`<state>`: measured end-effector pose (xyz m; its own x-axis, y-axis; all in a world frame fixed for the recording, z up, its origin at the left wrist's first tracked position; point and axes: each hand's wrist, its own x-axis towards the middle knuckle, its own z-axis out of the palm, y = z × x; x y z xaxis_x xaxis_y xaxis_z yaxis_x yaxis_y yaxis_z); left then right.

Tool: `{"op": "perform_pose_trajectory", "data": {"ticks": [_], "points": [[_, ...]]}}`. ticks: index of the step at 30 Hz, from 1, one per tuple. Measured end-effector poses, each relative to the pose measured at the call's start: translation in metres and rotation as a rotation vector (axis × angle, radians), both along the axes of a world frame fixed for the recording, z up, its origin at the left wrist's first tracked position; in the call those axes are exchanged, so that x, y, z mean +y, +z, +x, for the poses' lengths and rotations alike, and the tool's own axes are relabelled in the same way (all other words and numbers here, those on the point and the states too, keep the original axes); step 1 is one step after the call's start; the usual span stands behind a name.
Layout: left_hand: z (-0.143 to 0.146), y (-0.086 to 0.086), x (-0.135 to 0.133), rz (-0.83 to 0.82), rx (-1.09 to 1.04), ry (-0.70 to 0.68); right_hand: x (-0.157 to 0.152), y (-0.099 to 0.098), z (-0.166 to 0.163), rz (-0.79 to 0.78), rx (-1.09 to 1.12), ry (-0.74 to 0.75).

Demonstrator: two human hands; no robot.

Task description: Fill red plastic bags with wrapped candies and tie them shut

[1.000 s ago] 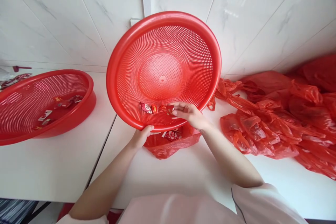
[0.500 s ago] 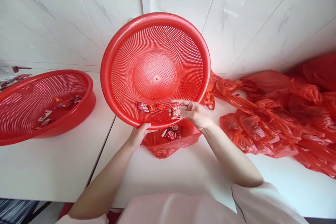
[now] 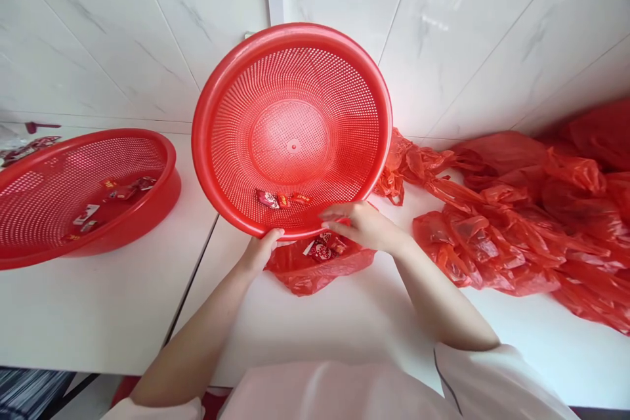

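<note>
Head cam view, starting at the bottom of the frame: pale pink sleeves and two bare forearms reach up across the white table point(image 3: 344, 321). Centre frame, a small red bag point(image 3: 315, 269) lies open on the table with a few wrapped candies point(image 3: 325, 251) already inside. The left hand point(image 3: 260, 251) clamps the bottom rim of the tilted red basket point(image 3: 293, 138), thumb curled over the edge, propping it up on its side so it faces the camera. The right hand point(image 3: 364, 224) hangs just over the bag's mouth, right at the basket's lower rim, fingers loosely curled; honestly can't tell whether it's pinching a candy or not.

Just above that, only about three loose candies point(image 3: 280, 199) are left sitting in the low part of the basket, so by the look of it this one's nearly cleared out.

At the left of the frame a second red basket point(image 3: 83, 197) lies flat with a handful of sweets in it, so that's probably more to go. At the right, a big heap of crumpled red bags point(image 3: 522, 223) stretches back to the tiled wall.
</note>
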<state>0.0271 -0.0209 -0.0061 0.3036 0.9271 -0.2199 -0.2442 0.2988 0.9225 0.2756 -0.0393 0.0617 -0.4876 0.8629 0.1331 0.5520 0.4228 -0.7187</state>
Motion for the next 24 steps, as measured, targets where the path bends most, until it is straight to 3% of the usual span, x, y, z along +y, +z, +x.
{"op": "perform_pose_trajectory", "data": {"ticks": [5,8,12,18,21,24], "points": [[0.004,0.003,-0.012,-0.010,0.017,-0.149,0.005,-0.016,-0.018,0.221,-0.171,-0.229],[0.007,0.006,-0.020,0.006,0.054,-0.190,0.010,-0.029,-0.024,0.194,-0.261,-0.239],[0.007,0.006,-0.020,0.023,0.127,-0.148,0.016,-0.039,-0.020,-0.022,0.052,-0.230],[0.001,0.003,-0.010,-0.008,0.063,-0.124,0.019,-0.030,-0.012,-0.645,0.906,-0.110],[-0.001,0.004,-0.005,-0.004,0.008,-0.139,0.016,-0.022,-0.011,-0.761,1.008,-0.086],[-0.001,0.005,-0.002,-0.022,-0.007,-0.093,0.014,-0.017,-0.011,-0.774,0.992,-0.078]]}}
